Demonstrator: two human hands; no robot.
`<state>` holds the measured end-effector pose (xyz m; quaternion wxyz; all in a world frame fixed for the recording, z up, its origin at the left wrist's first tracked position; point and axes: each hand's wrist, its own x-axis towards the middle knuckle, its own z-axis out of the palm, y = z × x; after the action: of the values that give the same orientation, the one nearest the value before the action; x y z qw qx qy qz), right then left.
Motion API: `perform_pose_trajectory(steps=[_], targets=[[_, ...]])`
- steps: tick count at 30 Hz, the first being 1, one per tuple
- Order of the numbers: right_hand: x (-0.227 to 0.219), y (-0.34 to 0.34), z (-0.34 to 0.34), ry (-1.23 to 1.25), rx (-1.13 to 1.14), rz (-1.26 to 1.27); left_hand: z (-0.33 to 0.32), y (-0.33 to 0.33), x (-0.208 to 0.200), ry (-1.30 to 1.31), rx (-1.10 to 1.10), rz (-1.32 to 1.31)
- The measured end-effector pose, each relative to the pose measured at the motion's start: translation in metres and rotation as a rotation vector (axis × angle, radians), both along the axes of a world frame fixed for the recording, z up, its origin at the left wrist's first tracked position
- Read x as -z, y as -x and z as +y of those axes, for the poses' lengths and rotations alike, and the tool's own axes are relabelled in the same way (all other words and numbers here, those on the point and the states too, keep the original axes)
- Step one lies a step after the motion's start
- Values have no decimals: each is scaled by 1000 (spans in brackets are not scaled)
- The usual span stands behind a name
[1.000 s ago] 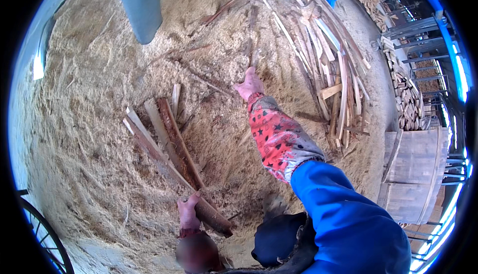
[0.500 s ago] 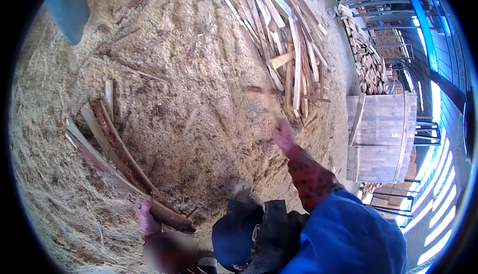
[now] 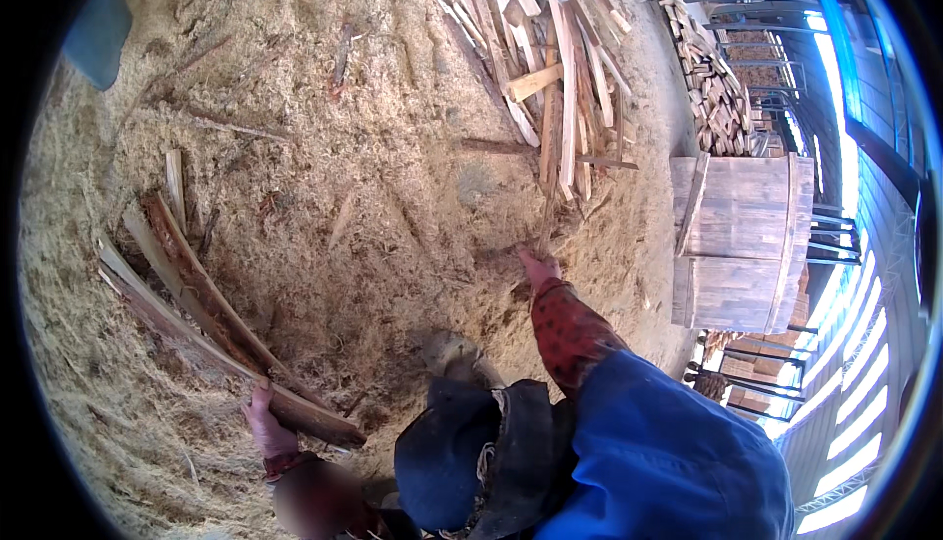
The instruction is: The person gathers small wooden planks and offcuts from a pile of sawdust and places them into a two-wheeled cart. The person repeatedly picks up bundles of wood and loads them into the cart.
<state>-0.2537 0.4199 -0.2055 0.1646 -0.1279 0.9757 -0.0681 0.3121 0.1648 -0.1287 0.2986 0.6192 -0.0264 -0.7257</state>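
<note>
At the lower left, my left hand (image 3: 267,429) closes on the near end of a long bark-edged wood slab (image 3: 206,344), with the thumb over its top edge. A second, browner bark slab (image 3: 201,290) lies along the first, spread apart from it at the far end. My right hand (image 3: 540,268) is stretched out low over the sawdust in the middle, short of a heap of wood strips (image 3: 565,79). Its fingers are small and smeared against the sawdust, so their grip does not show clearly.
Sawdust (image 3: 373,167) with loose bark sticks (image 3: 231,126) covers the ground. A short pale stick (image 3: 175,187) lies beyond the slabs. On the right stand a wooden crate (image 3: 737,245), a stack of cut wood (image 3: 717,88) and metal racks. A blue-grey panel (image 3: 98,34) shows at the upper left.
A tan blur ahead of my right hand has faded, and that hand sits slightly nearer and further left in view. The whole view has shifted; my left hand stays on the slab.
</note>
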Motion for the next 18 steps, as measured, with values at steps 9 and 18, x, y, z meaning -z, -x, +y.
perform_pose_trajectory(steps=[9,18], targets=[[-56,-23,-54,-20,345,-84,2,-3,10,38,20,-129],[-115,-4,-57,78,-252,206,6,-18,10,44,1,-148]])
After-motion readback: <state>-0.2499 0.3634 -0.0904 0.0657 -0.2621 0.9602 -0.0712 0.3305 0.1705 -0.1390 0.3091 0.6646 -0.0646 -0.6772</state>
